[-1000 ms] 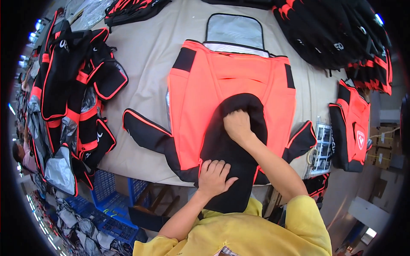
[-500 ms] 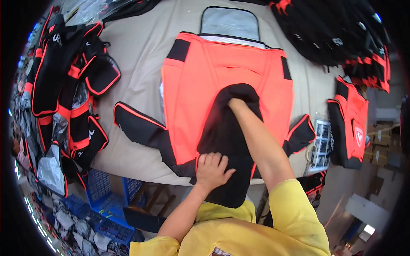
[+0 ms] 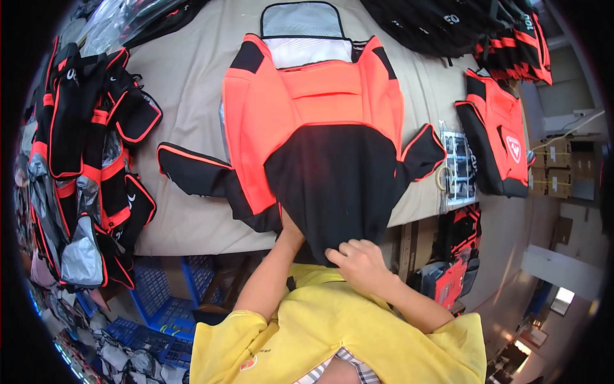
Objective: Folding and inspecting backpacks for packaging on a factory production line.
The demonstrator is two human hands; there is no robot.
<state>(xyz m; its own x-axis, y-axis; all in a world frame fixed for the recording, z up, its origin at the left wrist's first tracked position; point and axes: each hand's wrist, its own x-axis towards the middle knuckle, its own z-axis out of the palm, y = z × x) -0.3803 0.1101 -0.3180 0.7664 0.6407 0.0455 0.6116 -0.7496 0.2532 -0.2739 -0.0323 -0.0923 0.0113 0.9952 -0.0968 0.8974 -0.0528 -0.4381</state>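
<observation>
Our left hand [image 3: 291, 232] is at the near left side of the black panel [image 3: 332, 173]; its fingers pass behind the cloth, so we cannot tell whether they grip or lie wide. The panel belongs to the orange-and-black bag [image 3: 256, 144], which lies across the middle of the tabletop [image 3: 185, 112], its near part hanging past the edge. Our right hand [image 3: 359, 261] is curled narrow, pinching the panel's near edge between thumb and fingers. We judge the step in hand to be shaping and positioning this panel; the next move seems to call for both hands to steady its edges without creasing the cloth.

On the far left, we see heaped bag pieces [image 3: 67, 128] in matte black with orange piping, crumpled silvery lining among them. Nearer sits a blue crate [image 3: 150, 291] of rigid, slatted plastic. The central bag's orange body looks smooth and softly padded; the panel is dull black, rounded at its far end and bulging. A pale, sheeny flap [image 3: 302, 20] with rounded corners and dark binding lies open at the far end. To the right rest a clear plastic packet [image 3: 459, 168] and a smaller, boxier orange bag [image 3: 499, 131] with black sides.
</observation>
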